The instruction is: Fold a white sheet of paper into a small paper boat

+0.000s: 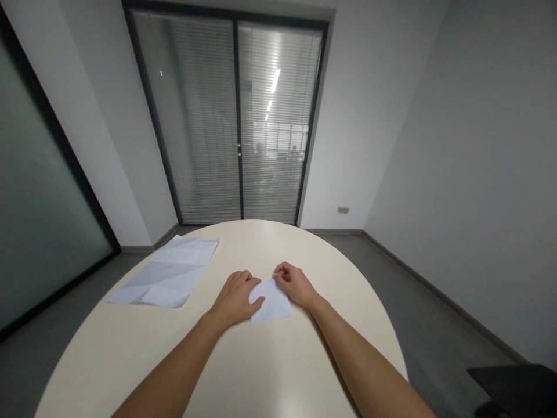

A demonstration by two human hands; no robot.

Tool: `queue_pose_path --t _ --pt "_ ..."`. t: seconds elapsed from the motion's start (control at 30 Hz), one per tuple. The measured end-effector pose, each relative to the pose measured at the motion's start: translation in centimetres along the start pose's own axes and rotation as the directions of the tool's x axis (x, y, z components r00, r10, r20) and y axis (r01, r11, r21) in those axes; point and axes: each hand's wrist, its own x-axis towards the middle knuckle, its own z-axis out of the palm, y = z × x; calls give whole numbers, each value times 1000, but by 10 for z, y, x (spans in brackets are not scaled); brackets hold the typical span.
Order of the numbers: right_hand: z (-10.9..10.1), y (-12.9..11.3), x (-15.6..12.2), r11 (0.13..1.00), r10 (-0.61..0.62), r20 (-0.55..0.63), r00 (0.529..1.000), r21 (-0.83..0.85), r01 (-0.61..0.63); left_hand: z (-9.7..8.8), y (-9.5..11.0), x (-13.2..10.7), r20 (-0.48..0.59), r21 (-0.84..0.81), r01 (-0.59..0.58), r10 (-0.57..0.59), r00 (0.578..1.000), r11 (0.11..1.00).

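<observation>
A small white piece of paper (270, 306) lies on the round cream table (261, 247) between my hands. My left hand (235, 297) rests at its left edge, thumb and index finger spread apart and touching the paper. Its other fingers are partly hidden behind the hand. At the paper's upper right corner is my right hand (296, 284), with thumb and fingertips pinched together on the edge. The exact grip of those fingertips is too small to make out fully.
A larger creased white sheet (172, 270) lies on the table's left side. Beyond the table stand a glass door with blinds (278, 174) and grey walls. A black object (517, 386), only partly in view, is at the lower right.
</observation>
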Motion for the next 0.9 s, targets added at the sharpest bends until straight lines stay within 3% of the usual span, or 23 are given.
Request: queue_pose_path --t 0.23,0.4,0.5,0.63,0.73,0.9 --pt "2 -11 -2 985 -82 59 995 158 72 1 5 2 -28 -205 -31 26 999 978" --pt "6 -16 -4 969 -103 125 987 236 71 11 1 4 -17 -375 36 -46 999 926" --pt "7 -14 -4 961 -77 130 989 275 39 15 -6 6 -68 -427 77 -117 991 901" --pt "7 -9 -2 957 -33 122 992 290 -4 16 -14 9 -178 -472 144 -254 951 870" --pt "6 -6 -1 950 -1 94 996 311 -28 14 -18 10 -254 -492 199 -358 899 848" --pt "7 -10 0 866 24 113 993 494 -77 13 -20 11 -360 -515 221 -443 821 828"
